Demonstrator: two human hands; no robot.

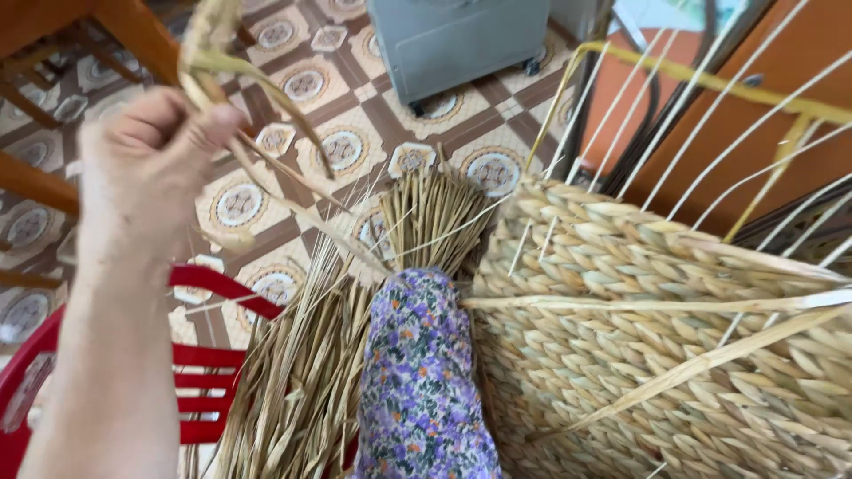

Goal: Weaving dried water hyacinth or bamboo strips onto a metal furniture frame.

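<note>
The left hand [146, 168] is raised at the upper left, seen from its back, with the forearm running down to the bottom edge. Its fingers are curled in and pressed together, pinching a strand [266, 102] of dried straw — the strand loops up above the knuckles, bends over, and trails down to the right past the fingertips toward the bundle [311, 372] of loose straw below. The gripped part sits between thumb and forefinger, at the top right of the fist; the free end hangs clear of the hand.

The right hand is out of sight. A purple flowered knee [422, 381] rises in the middle, with the bundle lying across it and fanning out on both sides.

To the right stands a half-woven basket [674, 355], its braided wall close against the knee and thin white ribs [710, 115] sticking up from the rim. A flat strand [692, 364] crosses the weave slantwise.

A red chair [209, 372] shows under the forearm — beyond it, patterned tiles [342, 151], a grey box [457, 40] on castors and brown wooden legs [133, 35].
</note>
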